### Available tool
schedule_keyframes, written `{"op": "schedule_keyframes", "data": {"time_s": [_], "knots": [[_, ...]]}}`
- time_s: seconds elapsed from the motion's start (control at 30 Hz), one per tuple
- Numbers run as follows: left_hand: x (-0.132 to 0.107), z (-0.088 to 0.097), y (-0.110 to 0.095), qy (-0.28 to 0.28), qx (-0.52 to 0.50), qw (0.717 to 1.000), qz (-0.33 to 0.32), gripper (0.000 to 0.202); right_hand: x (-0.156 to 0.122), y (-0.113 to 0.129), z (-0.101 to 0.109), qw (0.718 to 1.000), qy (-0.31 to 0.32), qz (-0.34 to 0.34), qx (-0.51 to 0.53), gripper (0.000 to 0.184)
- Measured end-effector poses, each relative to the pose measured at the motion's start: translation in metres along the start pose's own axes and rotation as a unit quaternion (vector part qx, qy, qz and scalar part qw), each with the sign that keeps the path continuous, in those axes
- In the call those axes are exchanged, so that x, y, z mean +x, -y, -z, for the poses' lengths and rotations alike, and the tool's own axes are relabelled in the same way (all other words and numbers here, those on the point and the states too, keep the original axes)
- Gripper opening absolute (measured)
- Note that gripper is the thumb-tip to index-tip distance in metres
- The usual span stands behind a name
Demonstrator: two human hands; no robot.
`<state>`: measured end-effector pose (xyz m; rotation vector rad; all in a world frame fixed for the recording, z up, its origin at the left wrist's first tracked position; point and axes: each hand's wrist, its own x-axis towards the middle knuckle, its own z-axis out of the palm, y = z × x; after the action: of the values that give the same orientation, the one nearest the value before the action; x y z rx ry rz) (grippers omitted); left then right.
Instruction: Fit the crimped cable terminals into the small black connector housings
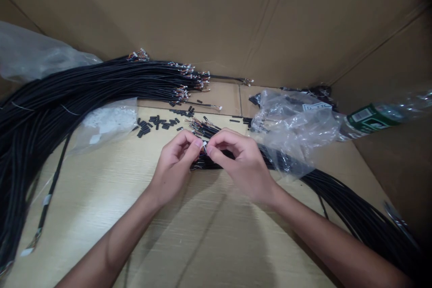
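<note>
"Two hands at work, then. What is the left one doing?"

"The left hand [177, 157] is pinched nearly closed, thumb against forefinger, on the left side of a small white connector [204, 144]. Its other fingers curl inward."

"And the right hand [241, 157]?"

"Likewise, thumb and bent forefinger pinch the connector from its right side, with a rounded gap behind the tips. The fingers hide much of the piece, so I can't tell which hand bears more of the hold."

"What lies about that connector?"

"Just behind it, the wire ends of a cable bundle [337, 193] that runs off to the right, under a clear plastic bag [293, 121]. Farther right of the connector, a bottle [373, 118] with a green label lies on its side."

"And to its left?"

"Short black tube pieces [145, 127] scattered on the table [135, 216], then a bag of white pieces [108, 121]. Beyond those, behind and to the left of the connector, a larger heap of black cables [84, 81], many ending in white plugs and coloured wires."
</note>
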<state>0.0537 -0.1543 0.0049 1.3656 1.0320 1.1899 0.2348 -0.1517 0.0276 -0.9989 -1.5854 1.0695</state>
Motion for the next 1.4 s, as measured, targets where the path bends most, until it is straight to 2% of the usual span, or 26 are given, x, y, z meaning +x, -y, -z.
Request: {"op": "schedule_keyframes", "data": {"time_s": [0.27,0.37,0.47,0.8,1.03,1.4], "knots": [[0.0,0.0,0.004,0.016,-0.02,0.999,-0.024,0.026,0.013,-0.001,0.013,0.988,0.105,-0.077,0.089,0.013],[-0.002,0.0,0.005,0.024,-0.026,0.999,-0.023,0.026,0.016,-0.001,0.017,0.977,0.134,-0.121,0.11,0.019],[-0.002,-0.001,0.005,0.028,-0.029,0.999,-0.016,0.027,0.017,-0.002,0.02,0.969,0.15,-0.135,0.14,0.02],[0.001,-0.002,0.003,0.029,-0.062,0.998,0.014,0.029,0.017,-0.01,0.022,0.958,0.158,-0.153,0.182,0.02],[0.0,-0.001,0.003,0.028,-0.076,0.996,0.031,0.03,0.014,-0.003,0.016,0.965,0.124,-0.163,0.167,0.027],[0.0,0.001,0.004,0.014,-0.035,0.999,0.005,0.03,0.009,-0.001,0.007,0.98,0.088,-0.109,0.138,0.029]]}}
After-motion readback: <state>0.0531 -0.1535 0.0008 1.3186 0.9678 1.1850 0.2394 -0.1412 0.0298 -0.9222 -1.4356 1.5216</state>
